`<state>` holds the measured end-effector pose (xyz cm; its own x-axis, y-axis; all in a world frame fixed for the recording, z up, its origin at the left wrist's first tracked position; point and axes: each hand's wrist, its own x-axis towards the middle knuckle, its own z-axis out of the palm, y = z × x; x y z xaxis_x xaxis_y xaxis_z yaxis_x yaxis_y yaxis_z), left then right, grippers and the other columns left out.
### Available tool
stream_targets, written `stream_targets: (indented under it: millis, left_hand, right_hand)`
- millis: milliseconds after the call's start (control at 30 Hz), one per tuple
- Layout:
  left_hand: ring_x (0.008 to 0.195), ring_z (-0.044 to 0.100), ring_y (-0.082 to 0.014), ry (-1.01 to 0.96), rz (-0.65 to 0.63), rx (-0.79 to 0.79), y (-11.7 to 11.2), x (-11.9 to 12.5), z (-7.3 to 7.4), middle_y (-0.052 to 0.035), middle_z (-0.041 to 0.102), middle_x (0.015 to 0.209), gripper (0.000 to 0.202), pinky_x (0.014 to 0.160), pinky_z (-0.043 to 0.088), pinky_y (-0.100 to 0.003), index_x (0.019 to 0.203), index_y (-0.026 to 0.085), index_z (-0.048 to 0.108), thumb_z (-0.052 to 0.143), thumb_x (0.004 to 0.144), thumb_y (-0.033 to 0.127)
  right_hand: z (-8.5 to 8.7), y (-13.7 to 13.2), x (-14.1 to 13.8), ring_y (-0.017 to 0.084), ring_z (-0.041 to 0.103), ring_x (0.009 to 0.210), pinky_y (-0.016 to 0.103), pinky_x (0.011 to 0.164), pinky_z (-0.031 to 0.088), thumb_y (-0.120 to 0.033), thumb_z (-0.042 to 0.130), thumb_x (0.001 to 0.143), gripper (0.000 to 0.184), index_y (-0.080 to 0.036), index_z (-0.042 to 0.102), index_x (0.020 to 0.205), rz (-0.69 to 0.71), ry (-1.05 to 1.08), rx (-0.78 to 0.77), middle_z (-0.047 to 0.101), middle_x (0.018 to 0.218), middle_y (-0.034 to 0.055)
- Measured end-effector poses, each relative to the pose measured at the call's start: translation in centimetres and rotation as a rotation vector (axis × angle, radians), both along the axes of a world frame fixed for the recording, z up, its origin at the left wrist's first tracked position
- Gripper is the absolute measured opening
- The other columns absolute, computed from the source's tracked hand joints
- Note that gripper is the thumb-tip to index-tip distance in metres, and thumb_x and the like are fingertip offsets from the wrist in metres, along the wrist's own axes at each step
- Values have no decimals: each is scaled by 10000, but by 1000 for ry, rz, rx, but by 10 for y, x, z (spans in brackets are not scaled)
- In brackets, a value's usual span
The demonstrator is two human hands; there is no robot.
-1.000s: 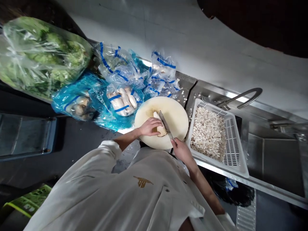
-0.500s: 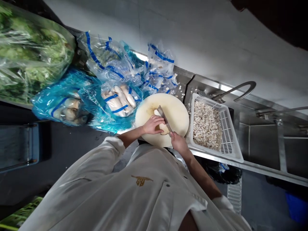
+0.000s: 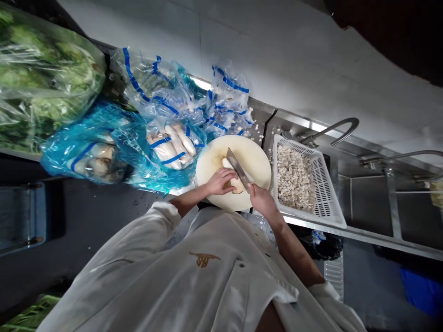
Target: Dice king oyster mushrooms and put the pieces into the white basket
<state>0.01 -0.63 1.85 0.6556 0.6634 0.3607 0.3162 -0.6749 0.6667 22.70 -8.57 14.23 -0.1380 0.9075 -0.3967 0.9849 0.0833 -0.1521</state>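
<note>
**Knife [image 3: 238,167] and pale mushroom [image 3: 238,186] on a round cutting board [image 3: 258,152]**

We look down on two bare hands at work over the board. The left hand [image 3: 220,181] is partly curled: we see its fingers bent across the mushroom, the thumb set apart on the side nearer the body, so that the mushroom is held down between them. The right hand [image 3: 261,198] is closed in a fist about the knife's handle, and we note the blade slanting away from it, up and to the left, along the right side of the mushroom. Whether the edge has entered the flesh we cannot tell.

The mushroom lies near the middle of the board, its long axis slanting much as the blade does. We find it thick and smooth, with a whitish far end and a creamier, broader near end; the left hand covers part of its length.

To the right of the board we observe a white slotted basket [image 3: 334,200] heaped with small pale chopped pieces [image 3: 294,180]; to the left, a clear bag of whole mushrooms [image 3: 175,144], banded in blue, rests on crumpled blue plastic [image 3: 128,131].
</note>
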Motion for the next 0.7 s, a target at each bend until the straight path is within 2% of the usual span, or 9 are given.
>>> stream_targets:
  millis: [133,233,300,400,500,600,700]
  left_hand:
    - [1361,567,-323,-17,12,1,0,1,-4,-143,645,1397,560,1181,424,-515,1350,233,660,628,981,652]
    - [1351,578,-316,-30,3,-6,0,1,-6,-153,644,1404,569,1182,432,-516,1353,224,667,620,985,655]
    - [1349,581,-319,-34,-6,-13,-1,1,-8,-162,642,1411,567,1182,438,-522,1347,217,674,618,988,652]
    - [1367,568,-342,-29,6,-19,0,1,-11,-172,635,1431,568,1190,430,-553,1345,217,685,620,985,651]
    - [1374,560,-347,-26,9,-12,0,0,-12,-167,627,1449,571,1192,431,-556,1350,222,686,629,980,652]
    - [1364,571,-326,-34,-12,-9,0,-2,-9,-162,626,1446,540,1183,451,-528,1333,218,686,621,997,636]
    - [1355,574,-321,-33,-7,-8,-1,-4,-9,-161,633,1422,523,1176,464,-524,1298,212,698,613,1004,636]
  right_hand:
    - [28,-26,12,205,705,823,280,727,441,-404,215,1166,515,-171,675,1150,-3,-2,34,756,959,140]
    - [36,-35,13,214,704,799,296,688,415,-421,232,1161,505,-191,678,1104,-56,50,-4,750,915,136]
    - [28,-30,6,223,714,822,301,691,407,-428,260,1159,489,-194,685,1095,-117,71,-37,756,924,142]
    - [7,-11,-16,231,725,872,297,732,413,-389,287,1161,464,-175,698,1138,-215,13,-124,770,981,153]
    - [-9,6,-32,232,730,928,290,783,426,-385,268,1169,484,-157,690,1234,-221,-12,-156,779,1054,158]
    - [-11,7,-30,233,728,935,283,790,427,-413,281,1166,482,-157,685,1226,-161,18,-103,777,1047,156]
    - [-8,-2,-24,223,722,879,277,752,414,-398,312,1163,429,-164,662,1244,-172,-6,-87,776,1011,140]
